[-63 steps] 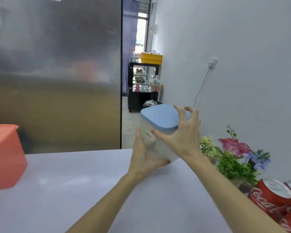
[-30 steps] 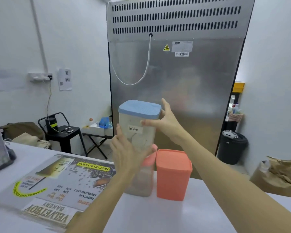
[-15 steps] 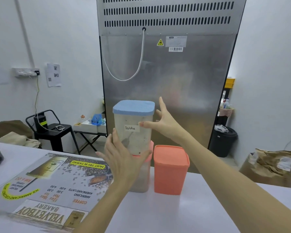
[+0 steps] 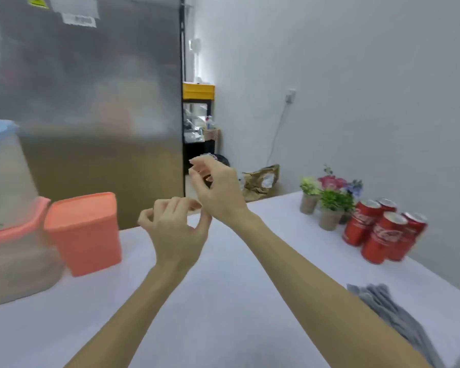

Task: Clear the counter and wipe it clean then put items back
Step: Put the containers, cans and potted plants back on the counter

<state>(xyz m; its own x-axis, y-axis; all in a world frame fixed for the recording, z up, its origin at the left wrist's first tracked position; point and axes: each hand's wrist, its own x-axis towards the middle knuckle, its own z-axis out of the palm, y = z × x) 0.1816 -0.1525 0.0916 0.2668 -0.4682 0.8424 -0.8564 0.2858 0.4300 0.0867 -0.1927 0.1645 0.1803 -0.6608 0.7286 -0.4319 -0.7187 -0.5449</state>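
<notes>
Left hand (image 4: 174, 229): raised above the white smooth counter top (image 4: 223, 301), fingers loosely curled, holding nothing. Right hand (image 4: 218, 189): higher and further forward, fingers likewise loosely curled, nothing in them.

Clear plastic canister with pale blue lid (image 4: 4, 168): far left, well apart from both hands, stacked on a clear plastic canister with coral-pink lid (image 4: 16, 264); both blurred and cut off by the left edge (contents not legible).

Opaque coral-pink plastic box with matching lid (image 4: 84, 232): square-shouldered, just beside the stack, nearer the left hand yet clear of it.

Four red aluminium cola cans (image 4: 383, 232): upright, clustered at the right by the wall.

Small artificial flower sprigs in grey cylindrical pots (image 4: 327, 200): just behind the cans.

Grey ribbed cloth (image 4: 398, 314): crumpled on the counter at lower right, partly hidden by the right forearm, cut off at the bottom.

Brushed stainless steel appliance panel (image 4: 91, 88): behind the counter, labels at top too blurred to read.
</notes>
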